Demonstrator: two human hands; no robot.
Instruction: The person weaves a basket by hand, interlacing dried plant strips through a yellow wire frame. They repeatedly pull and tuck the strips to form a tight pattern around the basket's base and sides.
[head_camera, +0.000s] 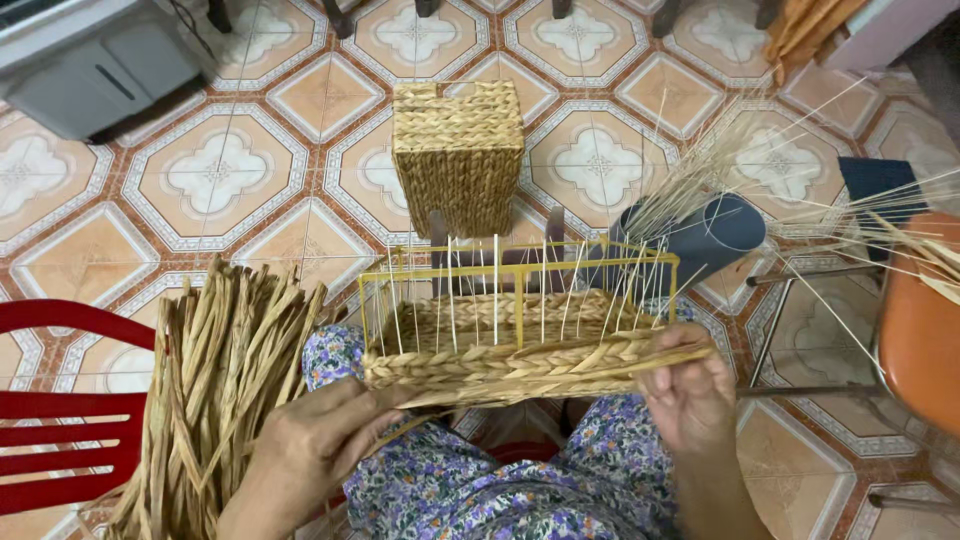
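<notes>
Rough matt braided straw basket (520, 362) on yellow metal frame (517, 262) (glossy tiled floor (220, 180)).

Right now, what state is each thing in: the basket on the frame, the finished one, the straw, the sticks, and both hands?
Basket on frame: half woven, bare uprights still showing above the braid.
Finished basket: fully woven, standing on the floor tiles.
Straw bundle: loose, lying across the red chair.
Thin sticks: loose, fanned out of a dark tube.
Left hand: gripping a strand at the basket's lower corner.
Right hand: pinching the braid's end.
</notes>
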